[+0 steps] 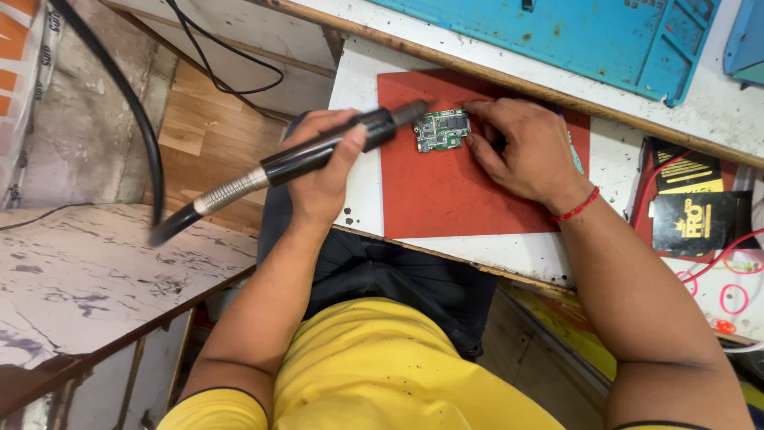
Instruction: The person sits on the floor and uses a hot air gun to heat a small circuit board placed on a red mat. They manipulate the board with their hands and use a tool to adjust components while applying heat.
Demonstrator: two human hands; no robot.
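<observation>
My left hand [322, 171] grips a black hot-air wand [318, 151] with a metal flexible hose trailing to the left. The wand's nozzle tip points at a small green circuit board [442, 130]. The board lies on a red mat [446, 191] on a white worktop. My right hand [517, 147], with a red thread on its wrist, rests on the mat. Its fingertips and thumb pinch the board's right edge and hold it flat.
A blue work mat [589, 36] lies at the back of the bench. At the right are black boxes [696, 211] and red wires [736, 263]. A worn white shelf [87, 279] stands at the left, with a thick black cable [135, 111] running over the wooden floor.
</observation>
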